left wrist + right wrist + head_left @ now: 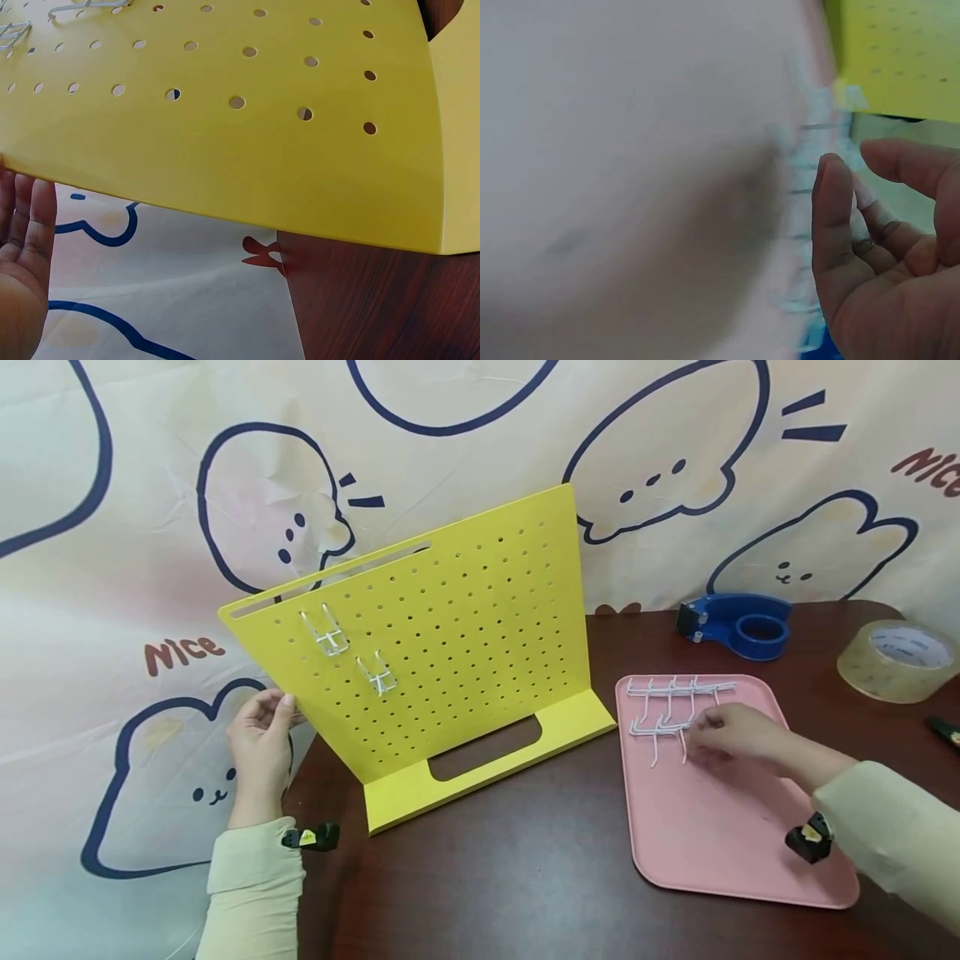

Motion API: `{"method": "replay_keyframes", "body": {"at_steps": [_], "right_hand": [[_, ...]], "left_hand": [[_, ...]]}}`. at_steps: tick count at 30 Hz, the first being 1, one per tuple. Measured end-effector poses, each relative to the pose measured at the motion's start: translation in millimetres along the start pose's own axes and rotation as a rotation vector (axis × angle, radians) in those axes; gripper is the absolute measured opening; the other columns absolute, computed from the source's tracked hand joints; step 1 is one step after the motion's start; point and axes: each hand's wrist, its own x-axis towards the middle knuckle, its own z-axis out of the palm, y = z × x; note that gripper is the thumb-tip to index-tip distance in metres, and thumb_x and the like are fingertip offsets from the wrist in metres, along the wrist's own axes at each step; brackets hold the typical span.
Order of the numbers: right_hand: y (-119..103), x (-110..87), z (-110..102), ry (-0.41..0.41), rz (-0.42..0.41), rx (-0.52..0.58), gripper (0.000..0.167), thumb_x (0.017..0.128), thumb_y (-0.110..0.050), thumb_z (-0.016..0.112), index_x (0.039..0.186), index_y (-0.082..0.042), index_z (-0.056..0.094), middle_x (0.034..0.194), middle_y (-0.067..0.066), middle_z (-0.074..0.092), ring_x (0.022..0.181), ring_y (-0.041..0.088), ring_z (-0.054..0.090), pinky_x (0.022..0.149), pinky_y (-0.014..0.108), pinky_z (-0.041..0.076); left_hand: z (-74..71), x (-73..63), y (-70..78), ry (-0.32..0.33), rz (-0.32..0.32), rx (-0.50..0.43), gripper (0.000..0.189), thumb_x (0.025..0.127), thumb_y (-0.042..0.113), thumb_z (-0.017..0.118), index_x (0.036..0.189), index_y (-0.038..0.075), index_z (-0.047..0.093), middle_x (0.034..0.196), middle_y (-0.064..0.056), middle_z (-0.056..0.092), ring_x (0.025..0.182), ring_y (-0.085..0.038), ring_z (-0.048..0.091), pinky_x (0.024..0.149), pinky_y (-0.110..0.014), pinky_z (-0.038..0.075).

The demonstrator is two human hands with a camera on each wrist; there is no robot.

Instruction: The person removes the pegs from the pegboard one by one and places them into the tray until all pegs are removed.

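Observation:
A yellow pegboard (465,635) stands tilted on its base, with two white wire hooks (330,640) hanging near its upper left. At the board's left edge, my left hand (262,735) holds the rim between thumb and fingers; in the left wrist view the fingers (34,217) lie at that edge. On a pink tray (720,843) lie several white wire hooks (660,727) in two rows. My right hand (738,739) is at the right end of the nearer row. Thumb and forefinger stand apart in the right wrist view, with nothing visible gripped; the hooks there are blurred.
Behind the tray sits a blue tape dispenser (738,625). A roll of clear tape (896,662) is to its right, and a dark object (943,730) shows at the right edge. A printed cloth (465,460) hangs behind the brown table (510,860).

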Motion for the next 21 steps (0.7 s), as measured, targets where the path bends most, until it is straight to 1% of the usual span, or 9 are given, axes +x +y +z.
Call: {"method": "replay_keyframes", "body": {"at_steps": [2, 4, 5, 7, 9, 12, 15, 17, 21], "right_hand": [[-14, 3.3, -5, 0.009, -0.036, 0.017, 0.027, 0.102, -0.016, 0.065, 0.111, 0.009, 0.066, 0.089, 0.006, 0.066, 0.081, 0.019, 0.060, 0.069, 0.030, 0.058], [-32, 8.8, -9, 0.007, -0.059, 0.070, 0.033, 0.104, -0.017, 0.063, 0.122, 0.011, 0.061, 0.102, 0.012, 0.068, 0.090, 0.022, 0.064, 0.076, 0.032, 0.061], [-42, 12.0, -11, 0.005, -0.069, 0.101, 0.036, 0.105, -0.018, 0.062, 0.125, 0.012, 0.059, 0.109, 0.015, 0.068, 0.095, 0.025, 0.066, 0.080, 0.034, 0.062], [-65, 18.4, -14, -0.008, -0.091, 0.161, 0.039, 0.106, -0.018, 0.061, 0.131, 0.011, 0.056, 0.122, 0.022, 0.065, 0.105, 0.032, 0.068, 0.088, 0.038, 0.061], [-92, 24.5, -15, -0.027, -0.113, 0.195, 0.042, 0.106, -0.020, 0.060, 0.135, 0.010, 0.053, 0.130, 0.025, 0.061, 0.114, 0.037, 0.066, 0.095, 0.042, 0.058], [-132, 33.0, -13, -0.056, -0.141, 0.250, 0.046, 0.106, -0.021, 0.061, 0.139, 0.008, 0.050, 0.139, 0.027, 0.054, 0.123, 0.040, 0.060, 0.102, 0.045, 0.053], [-166, 42.4, -6, -0.079, -0.172, 0.313, 0.047, 0.105, -0.018, 0.062, 0.141, 0.009, 0.047, 0.142, 0.027, 0.050, 0.127, 0.041, 0.056, 0.105, 0.044, 0.051], [-184, 49.0, 0, -0.093, -0.200, 0.356, 0.046, 0.104, -0.014, 0.061, 0.141, 0.010, 0.047, 0.143, 0.028, 0.049, 0.129, 0.042, 0.054, 0.106, 0.042, 0.051], [-215, 59.3, 12, -0.122, -0.247, 0.421, 0.042, 0.105, -0.011, 0.059, 0.140, 0.010, 0.047, 0.143, 0.026, 0.051, 0.131, 0.043, 0.053, 0.107, 0.042, 0.050]], "left_hand": [[0.2, 0.4, -0.4, 0.003, -0.005, 0.011, 0.008, 0.102, 0.007, 0.065, 0.105, 0.000, 0.068, 0.092, -0.002, 0.062, 0.080, -0.010, 0.066, 0.075, -0.014, 0.056], [0.2, 0.4, -0.7, 0.007, -0.009, 0.021, 0.004, 0.102, 0.008, 0.065, 0.102, 0.007, 0.069, 0.092, -0.002, 0.062, 0.081, -0.010, 0.066, 0.075, -0.013, 0.056], [0.2, 0.2, -0.8, 0.008, -0.011, 0.028, 0.005, 0.102, 0.008, 0.065, 0.101, 0.011, 0.069, 0.092, -0.001, 0.062, 0.081, -0.010, 0.066, 0.075, -0.013, 0.056], [0.4, -0.4, -0.4, 0.007, -0.014, 0.029, 0.007, 0.102, 0.008, 0.065, 0.099, 0.013, 0.069, 0.092, -0.001, 0.063, 0.080, -0.010, 0.066, 0.075, -0.013, 0.056], [0.6, -1.1, 0.4, 0.006, -0.015, 0.025, 0.007, 0.102, 0.007, 0.065, 0.099, 0.011, 0.069, 0.091, 0.000, 0.064, 0.080, -0.010, 0.066, 0.075, -0.013, 0.056], [1.7, -1.9, 1.4, 0.000, -0.011, 0.012, 0.005, 0.102, 0.006, 0.064, 0.102, 0.002, 0.068, 0.090, 0.001, 0.065, 0.079, -0.010, 0.066, 0.074, -0.014, 0.056], [2.3, -1.7, 1.5, -0.006, 0.001, 0.013, 0.015, 0.102, 0.005, 0.064, 0.107, -0.009, 0.065, 0.089, 0.001, 0.064, 0.079, -0.010, 0.065, 0.074, -0.014, 0.056], [1.7, -1.2, 1.1, -0.006, 0.004, 0.028, 0.018, 0.103, 0.006, 0.064, 0.109, -0.011, 0.064, 0.088, 0.001, 0.064, 0.079, -0.009, 0.065, 0.074, -0.013, 0.056], [0.1, -0.4, 0.7, -0.004, -0.001, 0.064, 0.010, 0.103, 0.008, 0.064, 0.106, -0.001, 0.067, 0.088, 0.002, 0.063, 0.080, -0.009, 0.065, 0.075, -0.013, 0.055]]}}
